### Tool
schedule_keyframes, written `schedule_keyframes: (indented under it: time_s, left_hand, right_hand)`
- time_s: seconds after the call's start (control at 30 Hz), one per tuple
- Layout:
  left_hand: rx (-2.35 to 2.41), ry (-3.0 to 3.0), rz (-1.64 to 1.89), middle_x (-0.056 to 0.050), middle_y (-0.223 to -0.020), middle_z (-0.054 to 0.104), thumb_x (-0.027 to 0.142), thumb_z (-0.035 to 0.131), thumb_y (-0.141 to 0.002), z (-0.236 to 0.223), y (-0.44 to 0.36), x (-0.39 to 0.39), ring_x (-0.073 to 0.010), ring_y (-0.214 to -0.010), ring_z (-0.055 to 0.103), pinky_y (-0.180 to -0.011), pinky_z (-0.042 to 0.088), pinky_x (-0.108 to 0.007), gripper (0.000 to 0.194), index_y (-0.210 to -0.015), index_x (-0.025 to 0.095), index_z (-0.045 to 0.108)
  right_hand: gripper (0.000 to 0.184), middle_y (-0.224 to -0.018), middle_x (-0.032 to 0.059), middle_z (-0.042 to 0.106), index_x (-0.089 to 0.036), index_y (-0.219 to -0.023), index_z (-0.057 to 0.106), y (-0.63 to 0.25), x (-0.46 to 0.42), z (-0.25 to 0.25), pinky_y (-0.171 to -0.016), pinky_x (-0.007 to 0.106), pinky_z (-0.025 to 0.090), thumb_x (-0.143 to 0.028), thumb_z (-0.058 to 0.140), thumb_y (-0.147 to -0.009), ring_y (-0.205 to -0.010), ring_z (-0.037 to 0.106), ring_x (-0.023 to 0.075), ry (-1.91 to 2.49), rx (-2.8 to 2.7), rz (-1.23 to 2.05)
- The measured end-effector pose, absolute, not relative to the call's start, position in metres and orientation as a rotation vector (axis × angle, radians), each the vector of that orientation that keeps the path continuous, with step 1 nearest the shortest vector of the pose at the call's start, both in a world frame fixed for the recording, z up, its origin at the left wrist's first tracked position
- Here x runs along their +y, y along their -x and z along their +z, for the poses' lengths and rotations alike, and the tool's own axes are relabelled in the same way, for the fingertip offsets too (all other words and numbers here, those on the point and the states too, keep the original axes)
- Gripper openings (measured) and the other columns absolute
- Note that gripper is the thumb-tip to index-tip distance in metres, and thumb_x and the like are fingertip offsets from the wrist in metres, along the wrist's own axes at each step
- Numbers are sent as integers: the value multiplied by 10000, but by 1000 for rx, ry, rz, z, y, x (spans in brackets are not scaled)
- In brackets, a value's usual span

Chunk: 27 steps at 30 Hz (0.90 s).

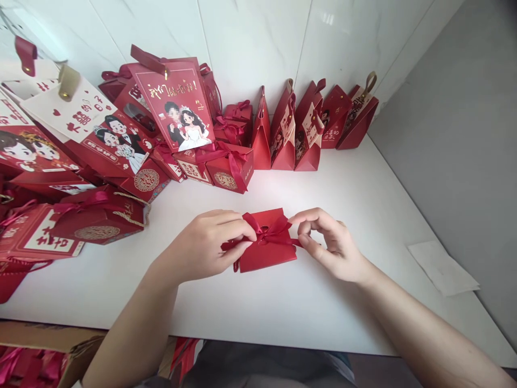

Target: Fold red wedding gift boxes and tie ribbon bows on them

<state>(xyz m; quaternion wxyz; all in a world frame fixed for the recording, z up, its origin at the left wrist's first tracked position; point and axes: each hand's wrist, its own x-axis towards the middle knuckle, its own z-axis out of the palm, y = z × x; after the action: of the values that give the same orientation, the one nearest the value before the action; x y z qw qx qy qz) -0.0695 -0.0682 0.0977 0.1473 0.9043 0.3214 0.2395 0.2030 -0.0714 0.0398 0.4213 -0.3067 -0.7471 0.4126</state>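
A small red gift box (270,261) lies on the white table in front of me, with a dark red satin ribbon (271,234) tied in a bow across its top. My left hand (216,242) pinches the ribbon at the left side of the bow between thumb and fingers. On the other side, my right hand (333,245) has curled fingers, with the index fingertip and thumb apart. Its index fingertip is at the right loop and its thumb beside the ribbon's right tail. Whether these fingertips press on the ribbon is hard to make out.
Red and cream gift boxes (181,108) crowd the table's left and back. Several narrow red boxes (309,134) stand along the tiled wall. White paper (443,267) lies on the right, near a grey partition (456,140). A cardboard box (48,334) holding red ribboned items sits below the front edge.
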Motion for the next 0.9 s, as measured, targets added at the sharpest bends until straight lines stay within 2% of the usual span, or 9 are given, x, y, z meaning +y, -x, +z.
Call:
schedule_keyframes:
  time_s: [0.13, 0.27, 0.33, 0.4, 0.5, 0.6, 0.7, 0.8, 0.9]
  left_hand:
    - [986, -2595, 665, 22, -771, 619, 170, 616, -910, 98, 66, -69, -96, -691, 535, -697, 432, -240, 21, -911, 187, 605]
    - [993, -2637, 670, 9, -821, 643, 174, 598, -926, 97, 63, -70, -107, -731, 557, -707, 432, -252, 33, -901, 188, 615]
    - [976, -2643, 668, -2, -877, 659, 157, 583, -930, 96, 62, -71, -114, -780, 580, -739, 445, -258, 54, -908, 189, 621]
    - [953, -2645, 667, -8, -896, 663, 151, 580, -930, 95, 62, -72, -119, -805, 592, -759, 455, -262, 60, -918, 189, 624]
    - [936, -2654, 674, -12, -902, 668, 145, 583, -927, 94, 62, -71, -125, -814, 600, -771, 463, -268, 60, -924, 189, 624]
    - [928, -2674, 684, -17, -911, 675, 145, 590, -924, 94, 62, -71, -131, -822, 606, -782, 471, -275, 60, -933, 191, 628]
    - [922, -2706, 699, -22, -915, 680, 147, 589, -926, 93, 62, -71, -136, -828, 612, -799, 477, -283, 68, -948, 193, 635]
    - [921, -2719, 706, -22, -908, 678, 146, 591, -926, 93, 61, -71, -137, -822, 613, -791, 480, -284, 70, -954, 193, 635]
    - [904, -2757, 744, -16, -871, 670, 136, 607, -914, 92, 61, -71, -133, -782, 602, -756, 480, -284, 68, -952, 187, 631]
  right_hand:
    - [282, -1058, 65, 621, -245, -1216, 585, -198, -67, 40, -896, 363, 523, -154, 576, -949, -1009, 604, 191, 803, -1886, 840]
    - [294, -1344, 105, 575, -245, -1241, 600, -197, -67, 40, -1077, 423, 454, -176, 588, -956, -1289, 528, 238, 787, -1934, 810]
    - [228, -1368, 108, 576, -239, -1176, 616, -198, -68, 42, -1067, 432, 467, -183, 588, -957, -1299, 536, 247, 779, -1926, 813]
    - [139, -1292, 107, 631, -232, -1078, 617, -198, -69, 43, -1004, 434, 507, -175, 579, -956, -1239, 587, 253, 772, -1900, 769]
    - [99, -1208, 102, 666, -230, -982, 627, -198, -69, 43, -924, 448, 524, -158, 573, -940, -1140, 633, 269, 780, -1930, 526]
    - [155, -1235, 99, 647, -246, -1029, 660, -198, -69, 40, -931, 482, 506, -170, 580, -920, -1119, 627, 287, 776, -2021, 251]
    - [206, -1244, 103, 638, -254, -1110, 649, -198, -69, 37, -944, 493, 499, -196, 576, -927, -1127, 616, 292, 779, -2104, 122]
    - [216, -1293, 130, 612, -233, -1157, 625, -199, -68, 36, -952, 493, 498, -219, 552, -954, -1185, 584, 301, 805, -2161, 107]
    - [266, -1434, 168, 518, -203, -1222, 596, -198, -67, 35, -1024, 519, 473, -308, 500, -997, -1307, 503, 323, 791, -2222, 193]
